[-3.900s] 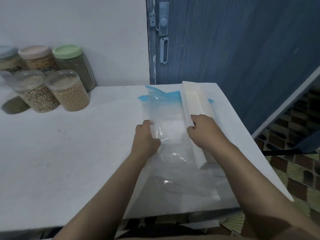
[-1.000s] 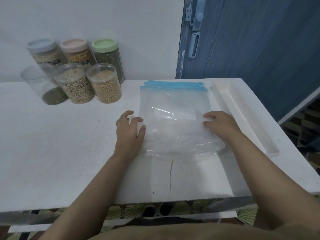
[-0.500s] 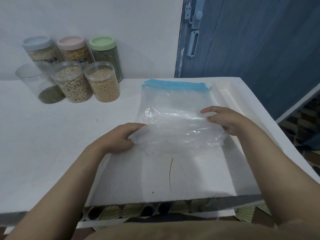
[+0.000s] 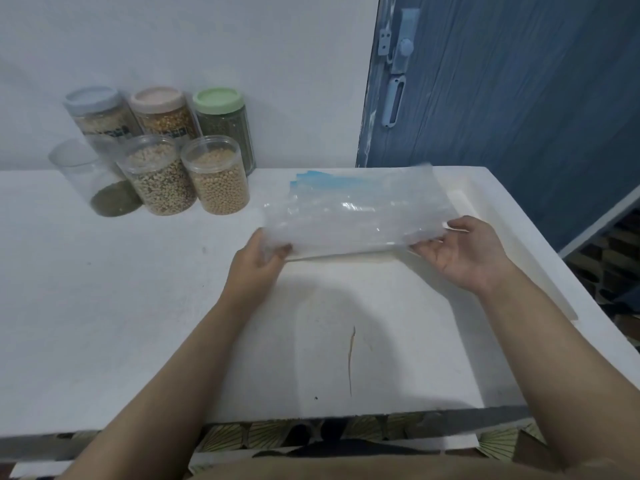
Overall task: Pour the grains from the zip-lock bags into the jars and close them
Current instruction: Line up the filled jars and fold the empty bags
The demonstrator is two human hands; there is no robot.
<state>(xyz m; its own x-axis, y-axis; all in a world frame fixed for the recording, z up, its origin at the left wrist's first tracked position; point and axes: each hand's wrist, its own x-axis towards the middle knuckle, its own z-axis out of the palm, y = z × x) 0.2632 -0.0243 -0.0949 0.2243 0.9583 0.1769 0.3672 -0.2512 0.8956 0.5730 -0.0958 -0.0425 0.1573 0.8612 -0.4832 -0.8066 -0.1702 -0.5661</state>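
White tabletop is carrying the filled jars back by the wall, out of my way, while I am lifting the empty zip-lock bags just above it, left hand and right hand pinching opposite ends, seemingly to fold them.

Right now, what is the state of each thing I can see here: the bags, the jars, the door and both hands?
zip-lock bags: empty, stacked, near edge lifted off the table
left hand: pinching the stack's left corner
right hand: palm up, holding the stack's right corner
three back jars: filled, lids on
two front jars: filled, no coloured lids
leftmost jar: nearly empty, open
door: bolt state unclear
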